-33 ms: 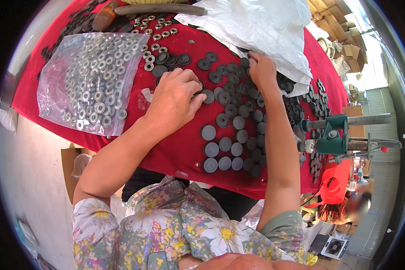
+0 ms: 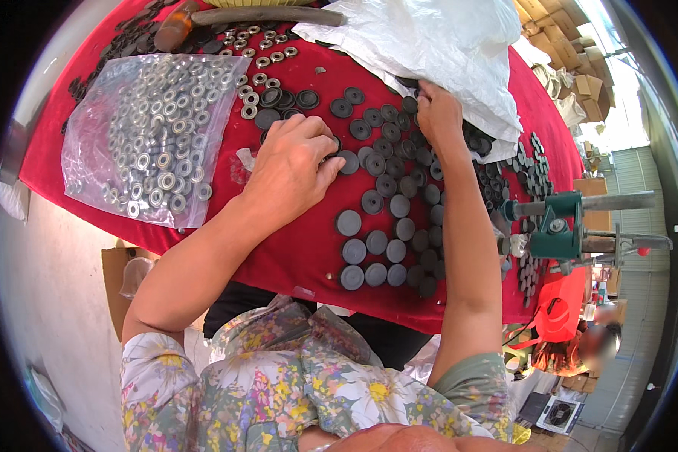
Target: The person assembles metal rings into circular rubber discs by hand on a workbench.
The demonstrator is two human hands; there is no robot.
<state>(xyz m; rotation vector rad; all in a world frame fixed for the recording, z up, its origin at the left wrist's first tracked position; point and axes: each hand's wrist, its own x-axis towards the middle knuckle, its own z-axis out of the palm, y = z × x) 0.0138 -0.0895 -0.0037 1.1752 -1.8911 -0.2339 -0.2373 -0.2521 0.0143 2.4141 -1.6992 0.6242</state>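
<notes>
My left hand (image 2: 294, 162) is bent over the red cloth with its fingers curled. A black disc (image 2: 328, 157) shows between its thumb and forefinger. Beside the thumb lies a grey-black disc (image 2: 348, 162). My right hand (image 2: 439, 113) reaches to the edge of the white plastic sack (image 2: 429, 45), fingers drawn together; what they hold, if anything, is hidden. Just left of its fingertips is a dark disc (image 2: 409, 105). Between my hands, several round black discs with raised rims (image 2: 372, 201) lie scattered. Nearer me, flat-faced discs (image 2: 376, 273) stand in rough rows.
A clear bag of metal ring bearings (image 2: 158, 143) lies at left, with loose bearings (image 2: 261, 79) beyond it. A hammer (image 2: 267, 15) rests at the back. At right stands a green metal press (image 2: 561, 226), near more black pieces (image 2: 531, 166) on the red cloth (image 2: 294, 256).
My right hand has shifted very slightly at the sack's edge. My left hand and the discs stay in place.
</notes>
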